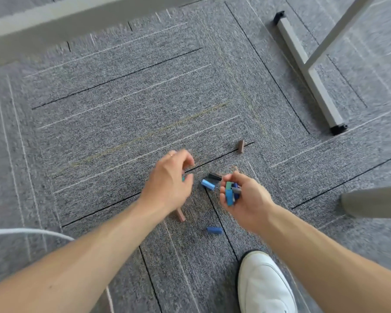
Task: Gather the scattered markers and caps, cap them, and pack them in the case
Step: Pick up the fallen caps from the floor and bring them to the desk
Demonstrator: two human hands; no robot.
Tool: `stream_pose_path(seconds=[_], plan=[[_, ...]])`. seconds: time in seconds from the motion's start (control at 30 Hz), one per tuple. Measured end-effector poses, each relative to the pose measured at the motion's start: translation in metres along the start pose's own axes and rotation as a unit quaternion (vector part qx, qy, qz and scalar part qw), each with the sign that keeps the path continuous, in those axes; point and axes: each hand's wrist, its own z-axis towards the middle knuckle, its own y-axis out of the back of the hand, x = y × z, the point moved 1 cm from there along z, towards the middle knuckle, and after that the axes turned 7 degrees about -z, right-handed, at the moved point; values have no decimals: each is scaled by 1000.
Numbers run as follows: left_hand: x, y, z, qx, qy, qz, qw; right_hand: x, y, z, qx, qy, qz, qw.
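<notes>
- on the grey striped carpet tiles (pixel 122 109), short plastic marker caps lie scattered around the person's two bare hands.
- the right hand (pixel 248 199) is turned palm up, its fingers curled round a bundle of caps (pixel 231 192) in teal, light blue, dark blue and grey.
- the left hand (pixel 167 184) hovers palm down just left of the right one, fingers curled; a sliver of teal (pixel 183 178) shows by its thumb, but i cannot tell whether the hand grips it.
- between the two hands a light blue cap (pixel 208 184) lies on the carpet, with a black cap (pixel 215 176) just beside it on the far side.
- a dark blue cap (pixel 214 230) lies nearer the person, below the gap between the hands.
- a pinkish-brown cap (pixel 181 215) is partly hidden under the left wrist.
- a brown cap (pixel 240 146) lies apart from the rest, beyond the right hand, across a dark line in the carpet.
- a white shoe (pixel 262 288) stands at the bottom edge, a grey metal table leg (pixel 309 75) with black end pieces rests at the upper right, and a white cable (pixel 32 232) curves in from the left.
</notes>
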Motion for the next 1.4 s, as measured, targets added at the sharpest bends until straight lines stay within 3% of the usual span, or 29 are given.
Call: stream_pose_path(seconds=[0.1,0.2,0.3,0.37,0.43,0.5,0.6,0.7,0.83,0.93,1.03,1.17,1.3,1.4], plan=[[10,-6,-2,78,-22,124,989,0,6,-2,5,-13,4,1000],[7,-14,-3,68,-45,154,985,0,8,-4,12,-23,11,1000],[-9,-15,-1,58,-41,53,996,1,9,-5,24,-29,10,999],[-34,-20,-2,79,-82,-23,993,2,8,-5,31,-37,14,999],[-48,-26,0,90,-117,-33,989,5,9,-4,33,-46,25,998],[-42,-19,9,70,-83,-28,994,9,14,-4,30,-49,22,998],[-23,-8,19,106,-52,40,992,14,24,-2,17,-47,8,999],[-22,-19,13,179,-100,146,968,16,28,0,10,-47,17,999],[-23,-30,12,169,-164,198,951,21,27,1,15,-49,11,999],[-41,-29,12,139,-143,86,976,23,27,4,17,-56,11,998],[-58,-35,12,149,-159,22,976,23,28,3,35,-67,14,997],[-35,-26,29,139,-95,49,984,30,42,5,33,-59,4,998],[-25,-33,31,187,-75,171,965,32,47,5,32,-59,20,998],[-37,-37,38,153,-76,134,976,35,49,5,36,-50,24,998]])
